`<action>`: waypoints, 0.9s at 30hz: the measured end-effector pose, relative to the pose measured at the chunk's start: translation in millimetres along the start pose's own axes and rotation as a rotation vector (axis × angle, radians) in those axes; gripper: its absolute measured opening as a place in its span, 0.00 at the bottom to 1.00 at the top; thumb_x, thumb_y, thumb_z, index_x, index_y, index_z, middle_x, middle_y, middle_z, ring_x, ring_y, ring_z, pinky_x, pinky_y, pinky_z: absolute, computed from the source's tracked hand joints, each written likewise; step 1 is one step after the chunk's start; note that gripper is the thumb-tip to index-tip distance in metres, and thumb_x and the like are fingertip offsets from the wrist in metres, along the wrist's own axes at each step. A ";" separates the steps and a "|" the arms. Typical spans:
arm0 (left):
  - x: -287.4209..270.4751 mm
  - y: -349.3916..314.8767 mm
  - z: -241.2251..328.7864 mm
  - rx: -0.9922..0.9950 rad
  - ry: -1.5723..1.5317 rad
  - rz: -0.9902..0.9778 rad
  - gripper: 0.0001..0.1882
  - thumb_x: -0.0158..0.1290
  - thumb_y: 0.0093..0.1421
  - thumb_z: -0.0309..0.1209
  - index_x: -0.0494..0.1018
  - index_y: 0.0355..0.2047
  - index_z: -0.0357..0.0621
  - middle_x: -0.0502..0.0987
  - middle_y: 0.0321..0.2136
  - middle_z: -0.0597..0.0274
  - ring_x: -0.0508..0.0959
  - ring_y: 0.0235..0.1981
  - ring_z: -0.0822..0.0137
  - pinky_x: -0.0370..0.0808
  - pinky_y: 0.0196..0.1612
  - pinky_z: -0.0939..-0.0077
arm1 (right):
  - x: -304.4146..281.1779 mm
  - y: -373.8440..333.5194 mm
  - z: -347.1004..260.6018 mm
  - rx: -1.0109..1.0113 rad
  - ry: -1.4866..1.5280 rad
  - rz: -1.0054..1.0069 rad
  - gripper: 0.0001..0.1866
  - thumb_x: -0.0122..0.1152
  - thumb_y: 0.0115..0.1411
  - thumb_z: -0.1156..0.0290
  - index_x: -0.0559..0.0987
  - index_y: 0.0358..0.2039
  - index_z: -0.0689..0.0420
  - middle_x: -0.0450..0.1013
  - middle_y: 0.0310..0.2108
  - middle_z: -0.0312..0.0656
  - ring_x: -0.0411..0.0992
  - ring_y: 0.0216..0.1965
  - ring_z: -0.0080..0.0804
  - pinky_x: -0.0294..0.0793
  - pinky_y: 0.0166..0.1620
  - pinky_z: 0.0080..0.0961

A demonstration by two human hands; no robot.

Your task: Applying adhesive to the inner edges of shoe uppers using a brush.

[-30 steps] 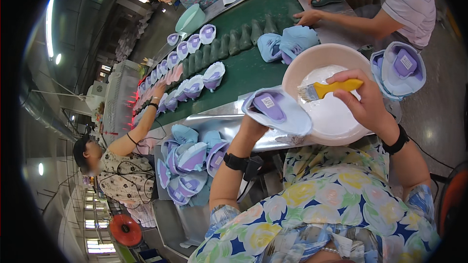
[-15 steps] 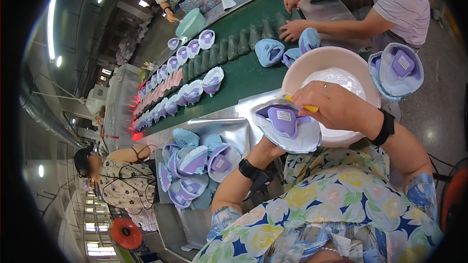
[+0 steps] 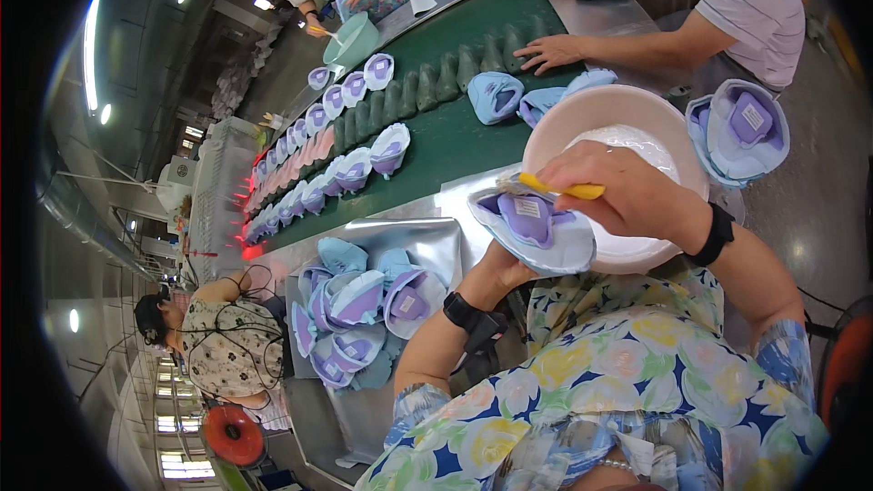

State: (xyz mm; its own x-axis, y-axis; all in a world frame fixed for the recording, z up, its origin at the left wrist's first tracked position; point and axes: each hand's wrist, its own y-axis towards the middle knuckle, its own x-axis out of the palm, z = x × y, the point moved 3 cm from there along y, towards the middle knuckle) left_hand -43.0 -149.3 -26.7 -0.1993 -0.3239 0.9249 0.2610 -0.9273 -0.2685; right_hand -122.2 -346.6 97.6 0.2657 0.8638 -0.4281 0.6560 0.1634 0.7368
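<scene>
your yellow-handled brush [image 3: 587, 191] moved from over the basin [image 3: 687, 145] to the far rim of the shoe upper [image 3: 571, 245] beside it, fingers of your right hand [image 3: 627, 186] clamped on the handle, your left hand [image 3: 509, 268] gripping beneath, so light strokes clear of the purple lining [image 3: 536, 232] seemed best.

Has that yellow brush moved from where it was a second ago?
Yes: the yellow brush went left against the pink bowl. Its bristles were over the bowl; now they are past its left rim, at the shoe upper.
</scene>
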 end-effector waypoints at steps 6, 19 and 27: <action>2.4 4.3 2.1 -0.003 0.081 0.097 0.26 0.44 0.72 0.49 0.67 0.61 0.44 0.76 0.55 0.51 0.80 0.54 0.55 0.81 0.55 0.54 | -1.3 -10.2 14.0 0.158 -0.065 -0.122 0.11 0.65 0.61 0.73 0.76 0.43 0.58 0.77 0.43 0.46 0.75 0.45 0.47 0.75 0.46 0.38; 22.6 7.2 45.5 0.179 1.010 0.204 0.26 0.55 0.67 0.32 0.65 0.64 0.41 0.77 0.54 0.55 0.79 0.52 0.66 0.79 0.56 0.69 | -33.2 -18.9 13.5 0.288 -0.066 0.056 0.10 0.64 0.62 0.73 0.76 0.43 0.57 0.77 0.36 0.46 0.76 0.39 0.49 0.74 0.42 0.37; 13.0 -9.7 55.2 0.433 0.766 0.323 0.25 0.49 0.70 0.43 0.68 0.60 0.40 0.78 0.50 0.52 0.83 0.48 0.58 0.84 0.49 0.66 | -22.4 -30.8 14.4 0.265 -0.071 -0.157 0.12 0.66 0.60 0.73 0.75 0.44 0.56 0.76 0.39 0.45 0.75 0.40 0.48 0.74 0.44 0.37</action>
State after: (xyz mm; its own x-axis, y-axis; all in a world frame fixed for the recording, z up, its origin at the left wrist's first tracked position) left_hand 4.0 -134.2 2.8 -0.5834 -0.7316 0.3527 0.7103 -0.6702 -0.2153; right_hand -138.2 -377.9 76.9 0.1890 0.8009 -0.5682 0.8519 0.1540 0.5005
